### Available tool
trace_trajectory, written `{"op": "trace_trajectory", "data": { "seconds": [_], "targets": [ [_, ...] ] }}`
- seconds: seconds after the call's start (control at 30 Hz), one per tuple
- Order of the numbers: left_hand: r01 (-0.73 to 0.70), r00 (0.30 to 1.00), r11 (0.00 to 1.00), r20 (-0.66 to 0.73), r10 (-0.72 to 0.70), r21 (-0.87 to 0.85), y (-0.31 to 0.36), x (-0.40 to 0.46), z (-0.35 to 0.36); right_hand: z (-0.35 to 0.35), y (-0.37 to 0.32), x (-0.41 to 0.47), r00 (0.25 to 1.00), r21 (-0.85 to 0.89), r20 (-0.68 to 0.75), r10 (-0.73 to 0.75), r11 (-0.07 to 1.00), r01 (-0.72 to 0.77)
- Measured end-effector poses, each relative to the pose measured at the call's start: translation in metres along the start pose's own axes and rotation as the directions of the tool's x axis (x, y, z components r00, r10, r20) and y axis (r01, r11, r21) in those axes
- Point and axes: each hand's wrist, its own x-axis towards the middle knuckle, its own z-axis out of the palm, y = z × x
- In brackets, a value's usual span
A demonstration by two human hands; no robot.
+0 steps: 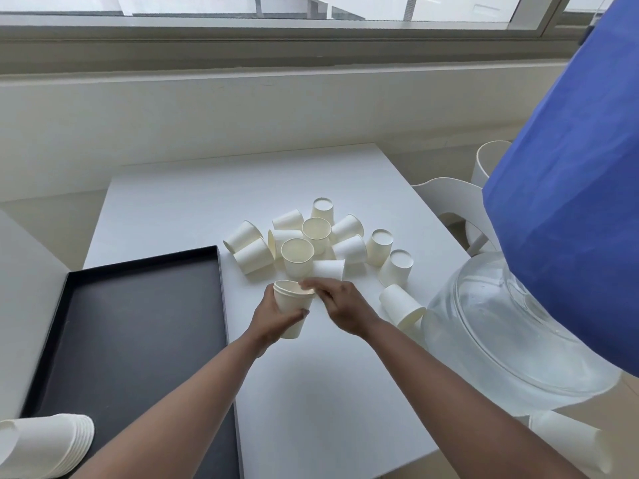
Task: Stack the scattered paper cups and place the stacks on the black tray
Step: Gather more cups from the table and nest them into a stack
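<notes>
White table [311, 392], unmarked paper cups [297, 257]

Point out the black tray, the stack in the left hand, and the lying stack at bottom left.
black tray [138, 326], head view, bare floor
held stack [294, 302], head view, side wall
lying stack [52, 444], head view, side wall

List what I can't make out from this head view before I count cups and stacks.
- Held stack: cup count unclear; left hand covers its side, right hand its rim.
- Finished stack on black tray: cut off by the bottom-left edge.
- Cups bottom right: partly cut off by the edge.
- Pile: overlapping cups hide others.
</notes>
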Motion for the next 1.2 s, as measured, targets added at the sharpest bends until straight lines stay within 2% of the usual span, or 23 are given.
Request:
{"op": "trace_trajectory", "data": {
  "seconds": [0.07, 0.13, 0.17, 0.2, 0.23, 0.27, 0.33, 0.4, 0.53, 0.73, 0.8, 0.87, 0.93, 1.0, 1.07, 1.1, 1.2],
  "targets": [
    [0.011, 1.0, 1.0, -0.004, -0.011, 0.005, -0.001, 0.001, -0.003, -0.012, 0.007, 0.001, 0.99, -0.037, -0.12, 0.068, 0.997, -0.073],
    [0.023, 1.0, 1.0, -0.009, -0.023, 0.004, -0.003, 0.0, -0.006, -0.029, 0.022, 0.0, 0.971, -0.263, -0.118, 0.208, 0.936, -0.233],
    [0.029, 1.0, 1.0, -0.008, -0.028, 0.005, -0.005, 0.0, -0.006, -0.037, 0.032, -0.002, 0.944, -0.457, -0.077, 0.32, 0.83, -0.319],
    [0.034, 0.999, 0.999, -0.006, -0.034, 0.005, -0.006, -0.001, -0.006, -0.043, 0.041, -0.006, 0.894, -0.642, -0.059, 0.443, 0.669, -0.374],
    [0.038, 0.999, 0.999, -0.003, -0.038, 0.005, -0.007, -0.001, -0.005, -0.048, 0.047, -0.011, 0.835, -0.76, -0.07, 0.546, 0.513, -0.399],
    [0.042, 0.999, 0.999, -0.001, -0.042, 0.006, -0.008, -0.002, -0.005, -0.05, 0.051, -0.016, 0.786, -0.81, -0.1, 0.61, 0.409, -0.42],
    [0.044, 0.999, 0.999, 0.009, -0.044, 0.015, -0.008, -0.002, -0.001, -0.049, 0.059, -0.027, 0.757, -0.838, -0.154, 0.635, 0.322, -0.44],
    [0.041, 0.999, 0.999, 0.024, -0.042, 0.031, -0.007, -0.003, 0.001, -0.047, 0.067, -0.033, 0.792, -0.861, -0.179, 0.584, 0.296, -0.413],
    [0.039, 0.999, 0.999, 0.03, -0.04, 0.034, -0.004, -0.002, 0.002, -0.047, 0.072, -0.034, 0.868, -0.857, -0.125, 0.481, 0.388, -0.338],
    [0.03, 0.999, 0.999, 0.013, -0.03, 0.025, -0.005, -0.002, -0.002, -0.051, 0.055, -0.018, 0.888, -0.784, -0.181, 0.424, 0.483, -0.39],
    [0.032, 0.999, 0.999, 0.011, -0.032, 0.016, -0.009, -0.001, -0.004, -0.051, 0.049, -0.011, 0.868, -0.671, -0.263, 0.422, 0.566, -0.479],
    [0.041, 0.999, 0.999, 0.012, -0.041, 0.009, -0.012, 0.001, -0.006, -0.049, 0.038, -0.002, 0.812, -0.461, -0.37, 0.451, 0.67, -0.582],
    [0.045, 0.999, 0.999, 0.007, -0.045, 0.014, -0.015, 0.003, -0.007, -0.046, 0.024, 0.011, 0.782, -0.254, -0.427, 0.455, 0.769, -0.586],
    [0.045, 0.999, 0.999, 0.005, -0.045, 0.025, -0.016, 0.004, -0.007, -0.043, 0.009, 0.023, 0.794, -0.056, -0.402, 0.456, 0.853, -0.519],
    [0.043, 0.999, 0.999, 0.012, -0.043, 0.029, -0.016, 0.004, -0.009, -0.039, -0.004, 0.032, 0.821, 0.137, -0.3, 0.485, 0.874, -0.466],
    [0.043, 0.999, 0.999, 0.018, -0.044, 0.03, -0.015, 0.004, -0.009, -0.036, -0.009, 0.035, 0.838, 0.168, -0.242, 0.489, 0.872, -0.46],
    [0.04, 0.998, 0.999, 0.042, -0.042, 0.034, -0.013, 0.002, -0.011, -0.025, -0.015, 0.042, 0.872, 0.114, -0.136, 0.469, 0.882, -0.457]
  ]
}}
